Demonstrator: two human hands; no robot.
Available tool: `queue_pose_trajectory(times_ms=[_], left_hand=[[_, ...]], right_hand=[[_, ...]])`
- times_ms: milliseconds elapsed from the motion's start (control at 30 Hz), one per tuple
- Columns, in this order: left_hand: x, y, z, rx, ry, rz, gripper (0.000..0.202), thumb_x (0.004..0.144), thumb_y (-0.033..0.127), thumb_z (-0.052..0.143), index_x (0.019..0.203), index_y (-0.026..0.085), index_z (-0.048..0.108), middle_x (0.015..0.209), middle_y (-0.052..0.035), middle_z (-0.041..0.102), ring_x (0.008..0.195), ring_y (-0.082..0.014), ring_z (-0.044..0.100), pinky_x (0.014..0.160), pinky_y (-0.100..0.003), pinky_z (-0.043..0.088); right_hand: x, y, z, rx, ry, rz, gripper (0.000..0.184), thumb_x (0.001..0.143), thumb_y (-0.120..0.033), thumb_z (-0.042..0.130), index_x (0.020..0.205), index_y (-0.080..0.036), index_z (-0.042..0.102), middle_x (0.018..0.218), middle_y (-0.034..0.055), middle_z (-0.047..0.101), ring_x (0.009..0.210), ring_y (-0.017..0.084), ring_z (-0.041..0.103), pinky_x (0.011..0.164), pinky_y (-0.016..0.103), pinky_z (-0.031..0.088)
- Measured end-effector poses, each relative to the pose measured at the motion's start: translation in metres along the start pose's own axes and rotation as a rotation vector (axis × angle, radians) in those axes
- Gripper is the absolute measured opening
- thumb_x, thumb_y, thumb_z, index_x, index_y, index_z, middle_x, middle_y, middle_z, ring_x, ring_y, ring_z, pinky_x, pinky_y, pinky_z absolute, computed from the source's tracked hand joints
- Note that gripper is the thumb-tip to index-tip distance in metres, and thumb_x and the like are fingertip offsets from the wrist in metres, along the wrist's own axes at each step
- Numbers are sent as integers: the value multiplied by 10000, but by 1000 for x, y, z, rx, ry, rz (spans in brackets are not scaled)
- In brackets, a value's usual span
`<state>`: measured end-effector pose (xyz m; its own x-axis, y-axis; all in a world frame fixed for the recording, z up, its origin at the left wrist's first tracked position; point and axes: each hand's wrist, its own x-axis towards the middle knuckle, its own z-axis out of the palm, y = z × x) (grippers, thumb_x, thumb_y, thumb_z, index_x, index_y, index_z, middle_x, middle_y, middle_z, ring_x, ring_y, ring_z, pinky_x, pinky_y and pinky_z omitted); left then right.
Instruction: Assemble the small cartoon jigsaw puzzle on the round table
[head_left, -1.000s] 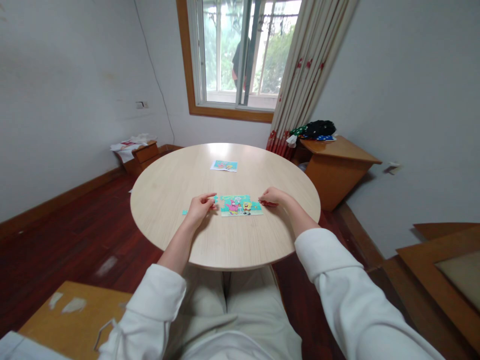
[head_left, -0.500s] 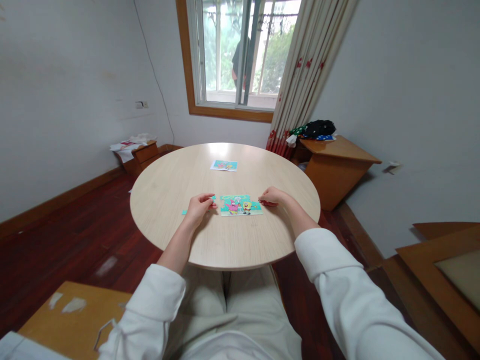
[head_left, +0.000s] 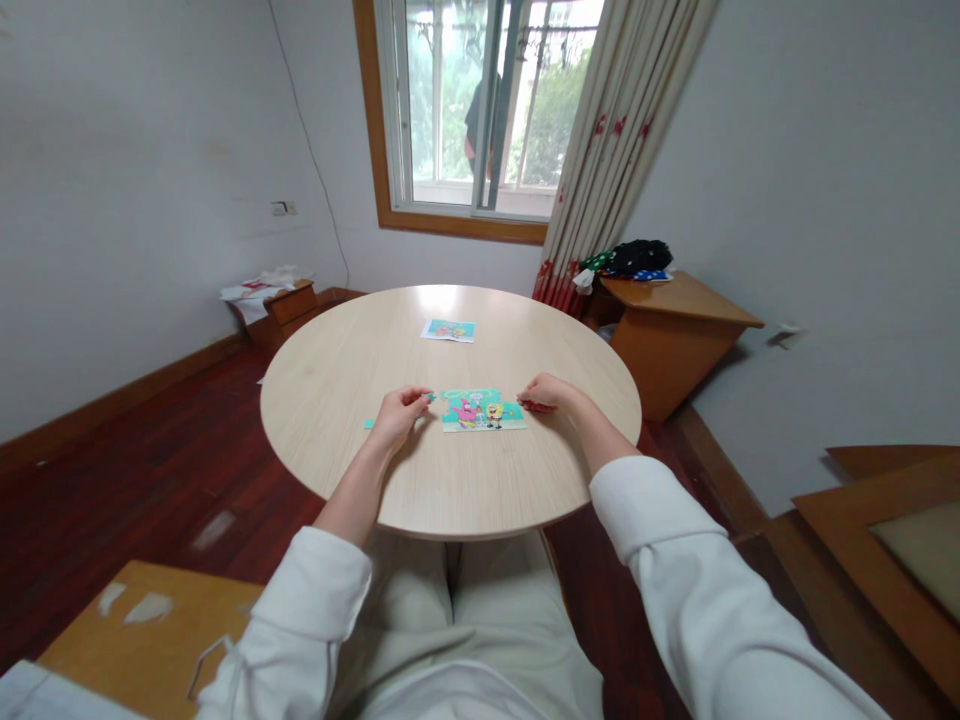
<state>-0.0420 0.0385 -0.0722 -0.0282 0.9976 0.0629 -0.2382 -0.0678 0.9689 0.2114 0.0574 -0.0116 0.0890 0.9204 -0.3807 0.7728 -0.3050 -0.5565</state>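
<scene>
A jigsaw puzzle (head_left: 484,412) with cartoon figures on a teal ground lies on the round table (head_left: 450,490). Just left of it, my left hand (head_left: 399,415) pinches a small teal puzzle piece (head_left: 430,397) between thumb and fingers, apart from the puzzle. Another teal piece (head_left: 369,424) shows beside the left wrist, partly covered by it. My right hand (head_left: 547,392) is at the puzzle's upper right edge, its fingers curled together; what they hold, if anything, is hidden. Farther back lies a printed picture (head_left: 448,331) with a similar scene.
A wooden cabinet (head_left: 675,340) with clothes (head_left: 637,258) on top stands beyond the table's right side. Behind the table are a window (head_left: 442,110) and a curtain (head_left: 615,130). At lower left is a wooden surface (head_left: 135,640). A person (head_left: 474,125) shows beyond the window.
The piece in my left hand has turned and shifted slightly right, closer to the puzzle. The puzzle's lower right part has moved very slightly right. My right hand stays almost still.
</scene>
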Motion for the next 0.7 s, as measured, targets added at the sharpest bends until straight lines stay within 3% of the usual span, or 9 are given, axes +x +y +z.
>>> queue_pose_trajectory(times_ms=[200,367,500,700], left_hand=[[-6,9,5,-47,-56,-20,382,454,324,778,725,111,612,655,-22,614,642,-130,591,688,-315,480],[-7,10,5,-45,1,38,419,435,286,783,767,137,573,657,18,590,588,-88,553,645,-276,470],[-6,9,3,-42,9,57,444,458,290,781,828,143,584,688,2,610,613,-90,551,628,-260,454],[-4,9,3,-28,38,56,414,434,324,790,760,120,636,654,-18,610,605,-95,536,627,-263,454]], right_hand=[[-2,0,-1,-32,-3,-5,264,793,-140,552,532,-107,575,294,-55,376,297,40,304,346,167,260],[2,2,-1,-7,-7,-17,259,793,-145,561,536,-112,565,321,-51,408,303,35,313,343,165,254],[6,4,0,-17,-10,-17,241,791,-152,564,556,-106,580,305,-57,385,296,37,302,329,171,230],[6,4,0,-3,-7,-15,281,802,-138,537,522,-118,546,303,-56,385,298,39,312,336,171,228]])
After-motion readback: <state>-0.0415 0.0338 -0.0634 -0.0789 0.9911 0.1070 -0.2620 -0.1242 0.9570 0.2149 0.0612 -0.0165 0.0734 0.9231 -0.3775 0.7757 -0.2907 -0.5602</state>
